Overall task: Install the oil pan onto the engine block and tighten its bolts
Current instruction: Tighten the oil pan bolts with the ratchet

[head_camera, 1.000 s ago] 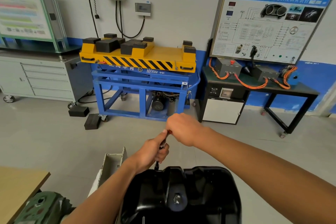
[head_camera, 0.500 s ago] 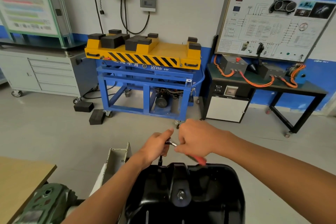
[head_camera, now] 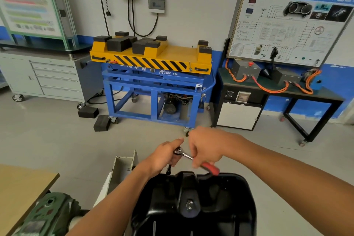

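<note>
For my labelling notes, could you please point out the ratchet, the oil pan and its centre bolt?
ratchet (head_camera: 187, 156), head view, on its bare metal shank.
oil pan (head_camera: 228, 195), head view, on its glossy right side.
centre bolt (head_camera: 189, 204), head view, on the bolt head.

Bare floor (head_camera: 57, 140) beyond oil pan (head_camera: 220, 207); white box (head_camera: 122, 162) near left hand (head_camera: 164, 156).

Yellow-topped blue lift cart (head_camera: 153, 74), grey drawer cabinet (head_camera: 47, 78) (on castors), wiring training board (head_camera: 287, 25)
</note>
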A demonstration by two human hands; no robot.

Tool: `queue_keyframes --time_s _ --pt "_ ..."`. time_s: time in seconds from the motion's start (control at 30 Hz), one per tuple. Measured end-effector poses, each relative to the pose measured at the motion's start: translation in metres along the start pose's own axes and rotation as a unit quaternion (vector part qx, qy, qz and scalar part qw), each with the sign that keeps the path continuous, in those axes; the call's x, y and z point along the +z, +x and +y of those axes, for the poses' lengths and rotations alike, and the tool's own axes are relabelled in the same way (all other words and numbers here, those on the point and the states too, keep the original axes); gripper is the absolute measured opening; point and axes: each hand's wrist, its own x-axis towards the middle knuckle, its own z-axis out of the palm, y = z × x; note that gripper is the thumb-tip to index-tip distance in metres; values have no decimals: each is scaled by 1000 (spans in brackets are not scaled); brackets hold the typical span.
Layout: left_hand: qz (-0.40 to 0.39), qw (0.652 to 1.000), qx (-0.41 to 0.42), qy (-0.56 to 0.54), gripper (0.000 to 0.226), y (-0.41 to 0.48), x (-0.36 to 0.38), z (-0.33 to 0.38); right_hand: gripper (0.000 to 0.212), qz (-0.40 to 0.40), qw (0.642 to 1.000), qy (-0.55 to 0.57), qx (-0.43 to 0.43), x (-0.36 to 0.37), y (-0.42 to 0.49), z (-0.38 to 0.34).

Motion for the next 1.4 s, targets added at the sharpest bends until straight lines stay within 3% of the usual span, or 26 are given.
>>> queue_keyframes --time_s 0.13,0.27,0.33,0.5,0.67,0.8,0.93,1.17,1.4 --pt "-45 999 2 -1 60 4 3 -1 8 158 984 -81 31 6 17 11" --pt "-71 997 4 -10 65 4 3 1 27 222 974 -49 7 14 36 8" --pt "-89 996 6 -9 69 1 2 3 22 233 972 -11 -21 17 42 10" --pt "-85 996 2 -19 71 -2 2 3 23 215 971 79 -73 29 38 19" --pt "-29 999 30 -9 57 -2 1 1 10 203 977 25 -51 30 26 36" --pt "-11 999 37 38 60 -4 2 2 18 146 988 16 -35 21 10 38" --pt "17 999 42 19 51 -9 1 6 33 74 995 41 -53 19 -5 19" --pt "-3 998 49 28 36 -9 3 3 47 122 988 31 -92 28 -7 -18" --pt "-15 999 29 19 34 -4 3 3 34 54 997 23 -46 11 -1 3"
